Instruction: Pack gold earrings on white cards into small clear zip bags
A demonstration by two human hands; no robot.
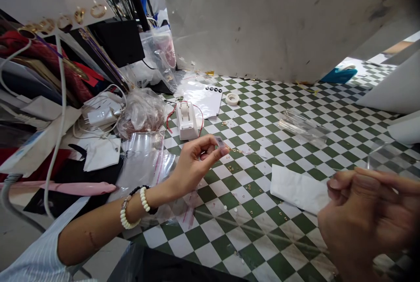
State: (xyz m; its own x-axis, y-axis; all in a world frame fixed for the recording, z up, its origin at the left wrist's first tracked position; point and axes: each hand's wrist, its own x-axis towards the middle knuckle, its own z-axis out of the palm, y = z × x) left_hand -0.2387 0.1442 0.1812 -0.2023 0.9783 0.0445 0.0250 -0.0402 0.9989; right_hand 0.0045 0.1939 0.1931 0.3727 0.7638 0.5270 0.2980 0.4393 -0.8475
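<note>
I'm watching the left hand [193,164] pinching a small barcode tag [219,142], well apart from the right hand [357,216] above the green-and-white checkered tabletop [249,238], though I cannot tell what it's gripping.

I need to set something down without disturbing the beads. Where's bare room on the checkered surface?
Bare squares show between the tape roll and the clear plastic sleeve. It's crowded left of the white tape dispenser, with plastic bags and a charger; gold beads scatter near the left hand.

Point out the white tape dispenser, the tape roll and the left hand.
White tape dispenser [187,131]: head view, on its white body.
Tape roll [232,103]: head view, on the front of its band.
Left hand [190,168]: head view, on the middle of the hand.
</note>
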